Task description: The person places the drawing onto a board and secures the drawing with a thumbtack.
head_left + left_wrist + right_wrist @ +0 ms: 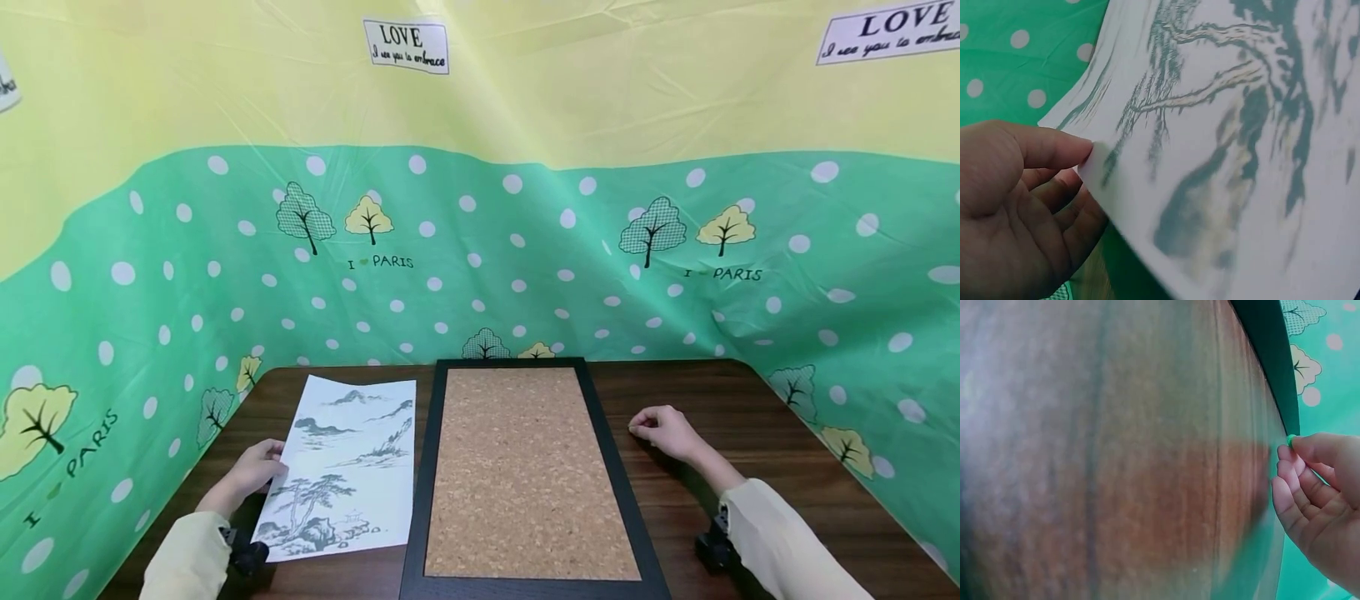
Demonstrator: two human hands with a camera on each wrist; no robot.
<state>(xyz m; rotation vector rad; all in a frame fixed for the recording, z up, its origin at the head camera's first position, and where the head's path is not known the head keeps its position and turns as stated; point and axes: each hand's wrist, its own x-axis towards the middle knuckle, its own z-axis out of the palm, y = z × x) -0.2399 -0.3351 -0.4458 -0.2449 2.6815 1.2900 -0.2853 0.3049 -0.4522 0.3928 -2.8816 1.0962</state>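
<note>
My left hand [255, 471] pinches the left edge of a sheet of paper [337, 467] printed with an ink landscape of hills, trees and rocks. In the left wrist view the thumb lies on top of the sheet [1210, 150], with the other fingers at or under its edge. The sheet tilts slightly over the table's left part. Beside it lies a cork board [525, 475] in a black frame. To the right of the board, above the table, my right hand [667, 432] pinches a small green push pin [1290, 440] between thumb and forefinger; only its green end shows.
The dark wood-grain table [720, 392] has rounded far corners. A green and yellow printed cloth [480, 225] hangs behind it and along both sides. Black wrist cameras [716, 546] sit at both sleeves. The board's far edge reaches the table's back edge.
</note>
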